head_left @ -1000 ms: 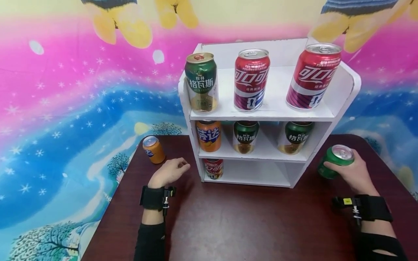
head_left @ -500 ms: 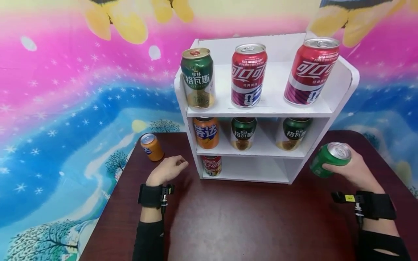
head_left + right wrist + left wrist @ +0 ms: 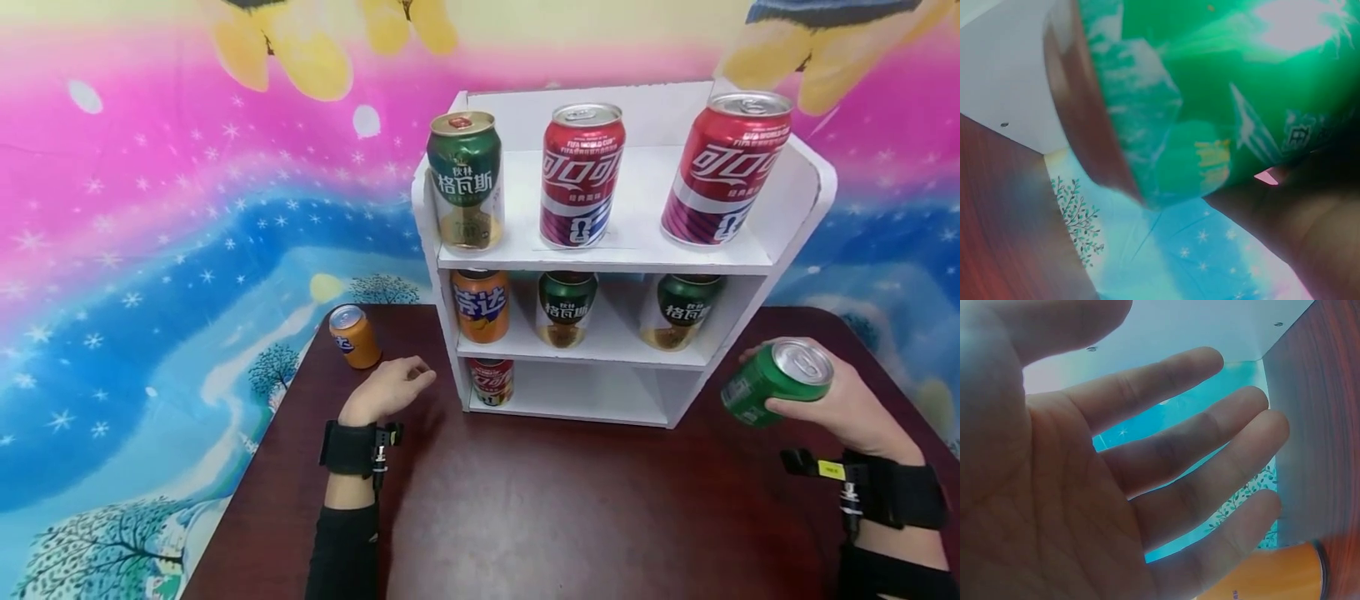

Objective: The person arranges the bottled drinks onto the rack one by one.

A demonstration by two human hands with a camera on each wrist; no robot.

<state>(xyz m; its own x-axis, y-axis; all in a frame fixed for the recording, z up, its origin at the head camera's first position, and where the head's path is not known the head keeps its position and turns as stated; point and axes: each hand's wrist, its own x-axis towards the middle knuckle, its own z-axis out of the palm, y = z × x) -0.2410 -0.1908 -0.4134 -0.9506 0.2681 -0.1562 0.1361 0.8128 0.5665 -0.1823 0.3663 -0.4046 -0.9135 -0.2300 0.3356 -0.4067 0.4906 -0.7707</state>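
Note:
My right hand (image 3: 862,404) grips a green drink can (image 3: 776,383), tilted with its silver top toward me, to the right of the white shelf (image 3: 577,354). In the right wrist view the green can (image 3: 1210,94) fills the upper part, and its lower rim overlaps the backdrop. Left of the shelf my left hand (image 3: 386,390) stays over the table with nothing in it. Its fingers (image 3: 1179,450) are spread and relaxed in the left wrist view. Close beyond it stands an orange soda can (image 3: 356,337), partly seen as an orange can (image 3: 1266,575) behind the little finger.
On the top shelf stand a green-and-gold can (image 3: 465,183) and two red cola cans (image 3: 582,179). The middle shelf holds an orange can (image 3: 480,308) and two green-and-gold cans (image 3: 566,308). A red can (image 3: 492,383) is at the bottom left. The dark table (image 3: 570,508) extends in front.
My right hand has lifted the green can off the table, tilted it and drawn it slightly toward me and to the right. The left hand has hardly moved.

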